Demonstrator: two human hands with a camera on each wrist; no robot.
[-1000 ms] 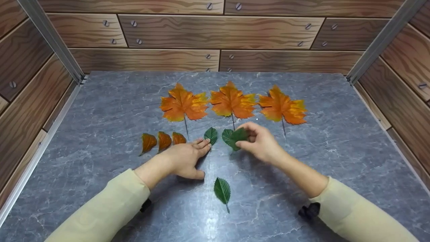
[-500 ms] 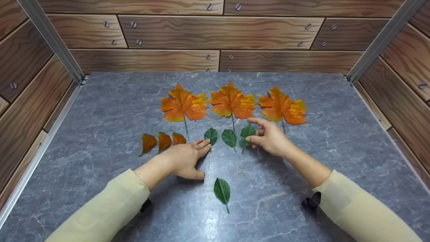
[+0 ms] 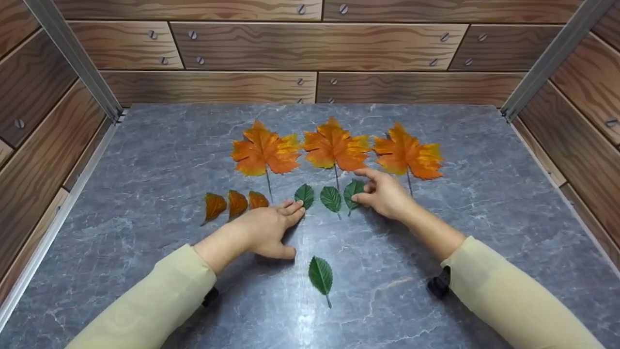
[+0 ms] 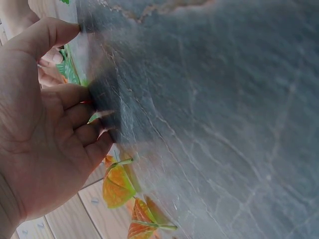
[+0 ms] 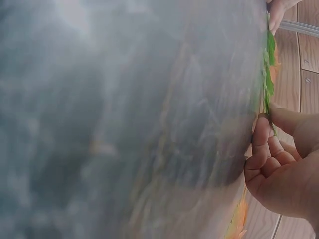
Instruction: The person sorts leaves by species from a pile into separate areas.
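My left hand (image 3: 266, 228) lies with its fingers spread, fingertips on the lower edge of the leftmost green leaf (image 3: 304, 195). In the left wrist view the same hand (image 4: 55, 114) rests with fingertips down on the tabletop. My right hand (image 3: 387, 196) pinches the right edge of the rightmost green leaf (image 3: 352, 193), the thumb over it. In the right wrist view, the right hand's thumb and fingertips (image 5: 261, 124) meet at the leaf's edge. Between these two leaves lies a third green leaf (image 3: 330, 199), untouched. The three form a row.
Three orange maple leaves (image 3: 333, 145) lie in a row behind, stems toward me. Several small brown-orange leaves (image 3: 237, 203) lie left, partly behind my left hand. Another green leaf (image 3: 320, 275) lies nearer me on the grey marbled table (image 3: 193, 310). Wood-patterned walls (image 3: 315, 46) enclose the table.
My right hand has carried its green leaf right from over the middle leaf, put it beside that leaf, then shifted it slightly left. My left hand has stayed in place.
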